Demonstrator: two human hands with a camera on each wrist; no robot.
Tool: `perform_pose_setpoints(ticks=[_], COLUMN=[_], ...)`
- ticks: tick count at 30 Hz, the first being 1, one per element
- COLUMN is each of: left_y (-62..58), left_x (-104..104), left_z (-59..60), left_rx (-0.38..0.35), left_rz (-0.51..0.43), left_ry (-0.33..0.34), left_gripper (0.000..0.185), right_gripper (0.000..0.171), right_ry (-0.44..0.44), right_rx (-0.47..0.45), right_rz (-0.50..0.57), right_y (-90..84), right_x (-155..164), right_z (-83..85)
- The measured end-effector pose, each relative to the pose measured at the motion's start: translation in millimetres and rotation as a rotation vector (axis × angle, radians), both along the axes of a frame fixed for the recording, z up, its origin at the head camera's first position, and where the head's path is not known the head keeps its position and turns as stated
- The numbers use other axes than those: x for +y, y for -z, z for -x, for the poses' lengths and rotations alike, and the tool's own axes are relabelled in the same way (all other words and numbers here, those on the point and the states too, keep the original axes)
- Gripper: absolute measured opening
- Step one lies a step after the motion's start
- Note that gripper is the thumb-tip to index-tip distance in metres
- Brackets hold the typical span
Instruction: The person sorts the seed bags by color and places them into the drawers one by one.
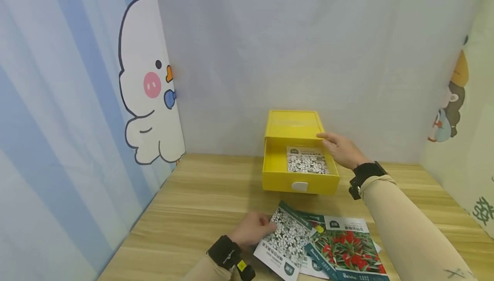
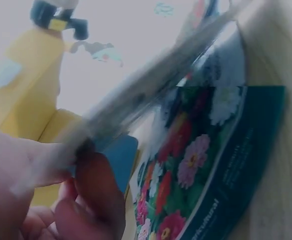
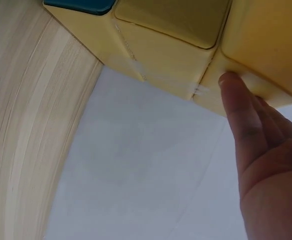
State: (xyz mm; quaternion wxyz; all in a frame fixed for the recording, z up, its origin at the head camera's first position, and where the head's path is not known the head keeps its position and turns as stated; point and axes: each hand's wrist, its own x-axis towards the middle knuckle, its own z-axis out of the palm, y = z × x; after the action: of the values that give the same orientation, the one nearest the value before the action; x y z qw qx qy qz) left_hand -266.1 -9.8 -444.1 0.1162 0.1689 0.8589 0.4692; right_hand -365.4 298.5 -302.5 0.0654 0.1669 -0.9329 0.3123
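My left hand [image 1: 252,229] pinches the edge of a white-flower seed packet [image 1: 287,234] between thumb and fingers, low in the head view. The left wrist view shows that packet nearly edge-on and tilted. Behind it stands a yellow drawer box [image 1: 293,124] with its drawer pulled out. Inside the drawer lies another white-flower packet [image 1: 306,164]. My right hand [image 1: 343,150] rests against the box's upper right edge, fingers fairly straight, as the right wrist view [image 3: 273,165] also shows. Beside the left hand's packet lies a red-flower packet [image 1: 349,246], partly overlapping others.
A packet with pink and red flowers [image 2: 193,155] lies beneath the lifted one. The drawer front carries a white handle [image 1: 299,186]. A grey curtain [image 1: 308,49] hangs behind the wooden table [image 1: 193,195], with a blue striped curtain [image 1: 58,122] along the left.
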Motion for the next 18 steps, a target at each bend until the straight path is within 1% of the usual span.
perform_pose_setpoints(ticks=[3, 8, 13, 16, 18], left_y=[0.5, -1.1, -6.0, -7.7, -9.1], left_x=[-5.2, -12.0, -19.9, -25.6, -29.2], left_z=[2.3, 2.3, 1.7, 3.5, 5.7], left_rx=[-0.02, -0.088, -0.132, -0.131, -0.111], left_rz=[-0.068, -0.204, -0.334, -0.368, -0.37], left_ry=[0.001, -0.002, -0.003, -0.021, -0.031], left_gripper=[0.038, 0.024, 0.028, 0.028, 0.027], right_gripper=[0.043, 0.044, 0.045, 0.044, 0.043], right_ry=[-0.001, 0.004, 0.019, 0.02, 0.021], right_rx=[0.004, -0.011, -0.015, -0.011, -0.009], right_rz=[0.0, -0.004, -0.009, -0.007, -0.005], right_y=[-0.5, -0.2, -1.1, -1.3, -1.5], right_x=[-1.1, -1.5, -2.0, -2.4, -2.2], right_z=[0.5, -0.4, -0.6, -1.4, -1.5])
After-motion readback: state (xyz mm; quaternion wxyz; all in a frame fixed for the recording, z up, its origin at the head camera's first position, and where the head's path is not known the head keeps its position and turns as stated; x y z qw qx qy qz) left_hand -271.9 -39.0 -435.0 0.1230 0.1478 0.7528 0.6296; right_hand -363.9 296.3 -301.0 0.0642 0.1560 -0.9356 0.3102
